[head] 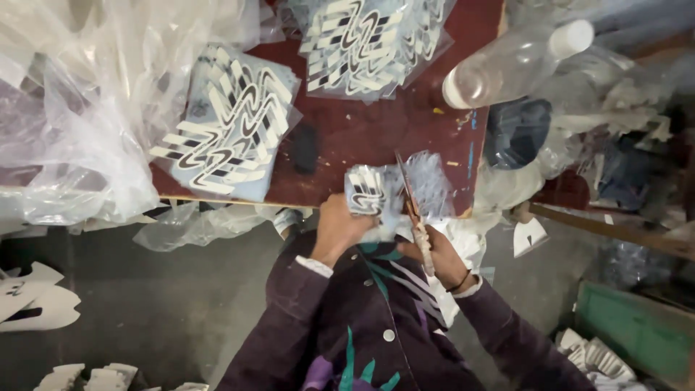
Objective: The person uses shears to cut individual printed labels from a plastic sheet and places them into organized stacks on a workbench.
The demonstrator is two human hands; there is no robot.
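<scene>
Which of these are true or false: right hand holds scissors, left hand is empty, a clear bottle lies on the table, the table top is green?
1. The right hand holds scissors. True.
2. The left hand is empty. False: it grips a patterned sheet in clear wrap.
3. A clear plastic bottle lies on its side at the table's far right. True.
4. The table top is green. False: it is dark red.
</scene>
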